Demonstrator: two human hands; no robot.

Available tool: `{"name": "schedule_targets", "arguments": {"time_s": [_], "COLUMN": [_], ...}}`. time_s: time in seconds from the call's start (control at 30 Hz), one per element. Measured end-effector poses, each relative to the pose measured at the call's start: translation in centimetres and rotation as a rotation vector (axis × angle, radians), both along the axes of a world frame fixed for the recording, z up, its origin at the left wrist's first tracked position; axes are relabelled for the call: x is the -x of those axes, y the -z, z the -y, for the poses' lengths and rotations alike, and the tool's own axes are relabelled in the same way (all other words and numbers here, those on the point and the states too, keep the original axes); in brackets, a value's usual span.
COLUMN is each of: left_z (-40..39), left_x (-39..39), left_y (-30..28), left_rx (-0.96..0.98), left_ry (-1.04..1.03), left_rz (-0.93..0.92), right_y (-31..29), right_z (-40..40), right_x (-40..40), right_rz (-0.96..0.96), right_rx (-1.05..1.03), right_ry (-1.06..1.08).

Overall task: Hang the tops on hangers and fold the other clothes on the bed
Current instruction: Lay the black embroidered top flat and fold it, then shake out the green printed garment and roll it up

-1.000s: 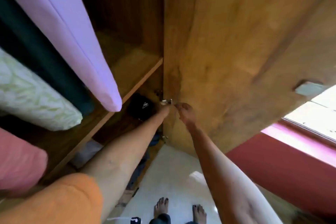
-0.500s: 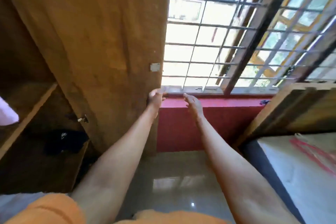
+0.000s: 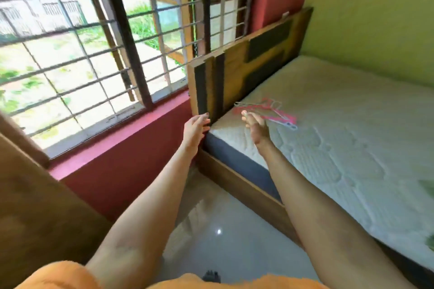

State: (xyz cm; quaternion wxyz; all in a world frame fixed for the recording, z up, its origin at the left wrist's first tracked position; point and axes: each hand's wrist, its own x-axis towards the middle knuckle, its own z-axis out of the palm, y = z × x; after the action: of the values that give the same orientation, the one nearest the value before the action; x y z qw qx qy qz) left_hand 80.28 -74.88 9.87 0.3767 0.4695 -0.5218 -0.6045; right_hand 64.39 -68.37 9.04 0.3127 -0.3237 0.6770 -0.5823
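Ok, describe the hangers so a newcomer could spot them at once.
Start at the bed under the yellow-green wall and go to its corner by the wooden headboard. There, on the bare white mattress, lies a loose bunch of hangers, just beyond the open right hand. They are thin pink and pale wire shapes, the only bright thing on that end of the mattress.

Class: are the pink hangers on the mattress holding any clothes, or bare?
Bare: the pink wire hangers lie flat on the white quilted mattress, no garment on them.
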Motion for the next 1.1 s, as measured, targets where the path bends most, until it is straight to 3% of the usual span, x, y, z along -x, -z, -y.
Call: {"name": "schedule_targets", "arguments": {"time_s": [0.33,0.67,1.1], "left_z": [-1.8,-9.6,-25.4], "left_x": [18.6,32.3,48.6], "left_y": [-1.3,-1.0,-0.2], "left_rx": [0.104,0.108,0.116], "left_ry": [0.494,0.856,1.057], "left_rz": [0.077,0.038,0.009], "right_y": [-0.7,0.1,0.6], "right_z": [-8.6,-20.5,-37.9], "right_x": [15.4,24.2,36.4], "right_rz": [-0.044,-0.003,0.008], "right_rx": [-0.05,0.018,-0.009], "right_ry": [0.387,0.761,0.943]}}
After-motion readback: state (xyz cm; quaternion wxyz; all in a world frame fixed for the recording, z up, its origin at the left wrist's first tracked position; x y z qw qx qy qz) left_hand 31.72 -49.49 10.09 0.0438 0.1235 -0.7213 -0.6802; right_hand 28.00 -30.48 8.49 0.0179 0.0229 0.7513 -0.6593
